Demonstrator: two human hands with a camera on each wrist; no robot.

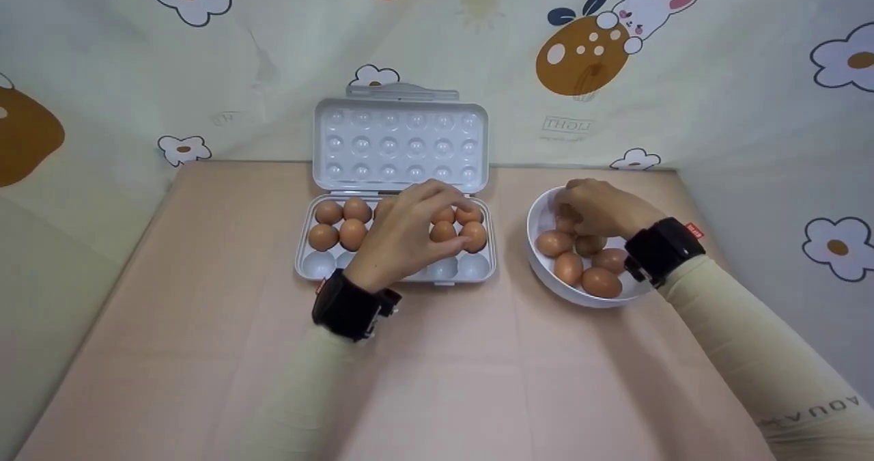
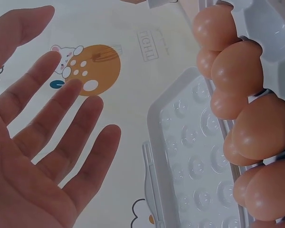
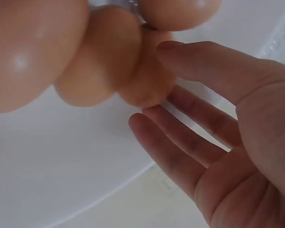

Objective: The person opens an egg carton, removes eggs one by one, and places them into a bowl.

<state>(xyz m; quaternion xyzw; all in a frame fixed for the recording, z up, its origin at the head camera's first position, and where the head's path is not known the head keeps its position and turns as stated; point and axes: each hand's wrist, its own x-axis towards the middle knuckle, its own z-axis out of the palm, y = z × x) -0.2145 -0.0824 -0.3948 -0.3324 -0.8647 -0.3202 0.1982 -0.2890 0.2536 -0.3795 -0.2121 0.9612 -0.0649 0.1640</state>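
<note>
A grey plastic egg box [image 1: 328, 276] lies with its lid [image 1: 401, 145] raised. Brown eggs [image 1: 353, 234] fill the visible cups of its two back rows, while bare cups show in front. Over the box hovers my left hand [image 1: 406, 232], hiding its middle; in the left wrist view its fingers [image 2: 88, 135] are spread and relaxed, holding nothing. To the right stands a white bowl [image 1: 539, 270] of several brown eggs [image 1: 601, 283]. My right hand [image 1: 604, 208] reaches into its far side and pinches an egg [image 3: 149, 71] between thumb and fingers.
Pinkish-beige cloth covers the table [image 1: 437, 393]. A patterned curtain [image 1: 273, 58] hangs behind the egg box and along both sides. The lid, with its handle [image 1: 403, 92] on top, stands close to the curtain.
</note>
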